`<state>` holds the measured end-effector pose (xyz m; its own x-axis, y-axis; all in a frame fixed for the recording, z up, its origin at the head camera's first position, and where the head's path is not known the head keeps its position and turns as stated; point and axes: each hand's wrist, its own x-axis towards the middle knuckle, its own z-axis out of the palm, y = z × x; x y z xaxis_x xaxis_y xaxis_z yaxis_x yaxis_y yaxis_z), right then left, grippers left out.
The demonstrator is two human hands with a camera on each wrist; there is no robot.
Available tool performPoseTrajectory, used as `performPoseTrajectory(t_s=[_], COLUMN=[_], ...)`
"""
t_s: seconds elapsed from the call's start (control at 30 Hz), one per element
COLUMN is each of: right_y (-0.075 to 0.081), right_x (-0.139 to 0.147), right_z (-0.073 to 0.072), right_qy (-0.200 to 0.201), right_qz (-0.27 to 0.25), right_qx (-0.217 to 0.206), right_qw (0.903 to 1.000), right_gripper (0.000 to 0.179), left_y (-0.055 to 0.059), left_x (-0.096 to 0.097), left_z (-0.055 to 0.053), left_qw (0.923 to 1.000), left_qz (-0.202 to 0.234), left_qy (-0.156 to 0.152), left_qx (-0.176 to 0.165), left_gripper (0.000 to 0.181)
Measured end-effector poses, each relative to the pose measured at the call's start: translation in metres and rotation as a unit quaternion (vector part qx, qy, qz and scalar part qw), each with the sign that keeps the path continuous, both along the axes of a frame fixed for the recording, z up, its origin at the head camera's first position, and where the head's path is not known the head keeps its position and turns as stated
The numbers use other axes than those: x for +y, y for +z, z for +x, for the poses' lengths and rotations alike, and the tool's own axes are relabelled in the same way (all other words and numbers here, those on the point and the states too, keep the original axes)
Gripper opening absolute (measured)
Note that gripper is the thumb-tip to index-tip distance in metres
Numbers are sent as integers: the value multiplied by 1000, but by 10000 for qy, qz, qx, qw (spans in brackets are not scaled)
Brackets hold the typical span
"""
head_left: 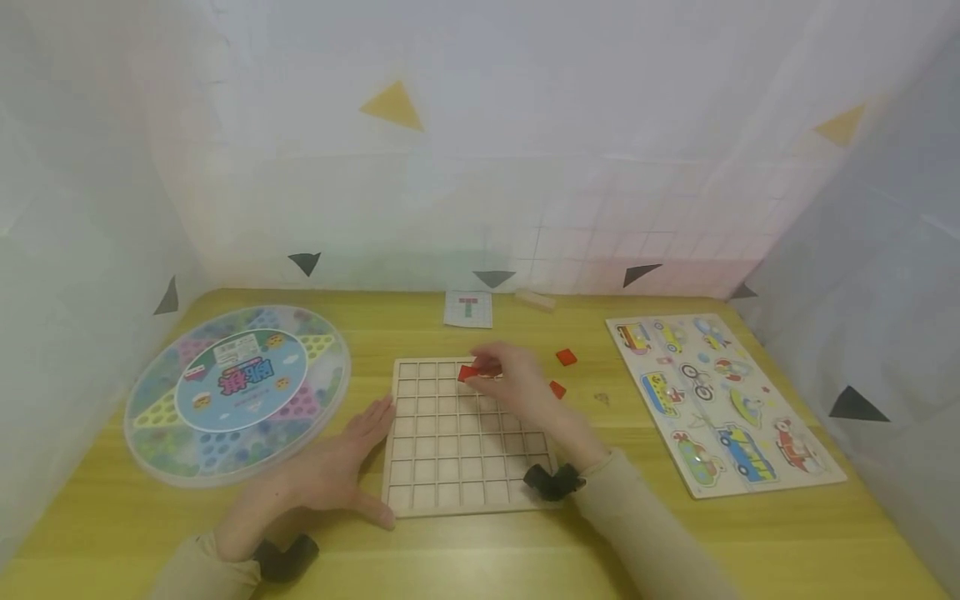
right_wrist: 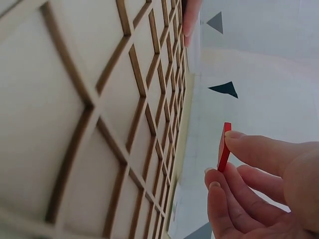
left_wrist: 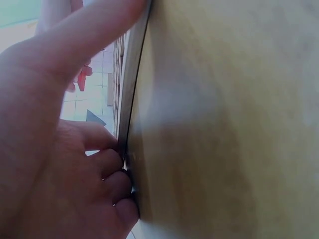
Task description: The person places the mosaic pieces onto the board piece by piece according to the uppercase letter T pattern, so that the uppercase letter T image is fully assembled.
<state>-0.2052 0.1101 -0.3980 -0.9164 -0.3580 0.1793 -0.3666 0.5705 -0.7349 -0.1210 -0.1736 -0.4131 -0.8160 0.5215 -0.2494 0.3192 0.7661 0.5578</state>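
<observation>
My right hand [head_left: 517, 383] pinches a small red square tile [head_left: 467, 373] between thumb and fingers, over the far part of a wooden grid board [head_left: 448, 448]. In the right wrist view the tile [right_wrist: 224, 149] is held on edge, apart from the grid's raised strips [right_wrist: 142, 99]. With fingers and thumb spread wide, my left hand [head_left: 326, 475] touches the board's left side. The left wrist view shows its fingertips [left_wrist: 118, 184] against the table beside the board's edge [left_wrist: 130, 74]. Two more red tiles, one at the back [head_left: 566, 357] and one partly behind my right hand [head_left: 557, 389], lie right of the board.
A round Chinese checkers box [head_left: 161, 450] lies at left. On the right is a wooden vehicle puzzle [head_left: 701, 342]. A card with a T pattern [head_left: 452, 312] and a small pale block [head_left: 536, 300] lie at the back, near the white wall sheet [head_left: 562, 125].
</observation>
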Motion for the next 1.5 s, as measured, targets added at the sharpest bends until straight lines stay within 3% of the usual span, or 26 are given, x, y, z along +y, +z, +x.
performPoseTrajectory(t_s=[0.43,0.7,0.93,1.5], right_y=[2,5,-6,-19], right_x=[-21,-31,-32,-29], right_z=[-7,-7,-8,-13], right_qy=[-82,-19,184,163], right_qz=[-21,25,115,204], right_qx=[-389,-412,-556,-600], right_qw=[9992,9991,9982,9979], right_gripper=[46,44,44,42], left_y=[-2,-2,-2,-3], left_x=[0,2,3,2], left_z=[-1,-1,0,0], left_qw=[10000,9999,9997,9998], left_qz=[-10,-75,-203,-162], left_qy=[6,61,125,86], left_qx=[-3,-49,-65,-27], left_gripper=[142,142,143,143])
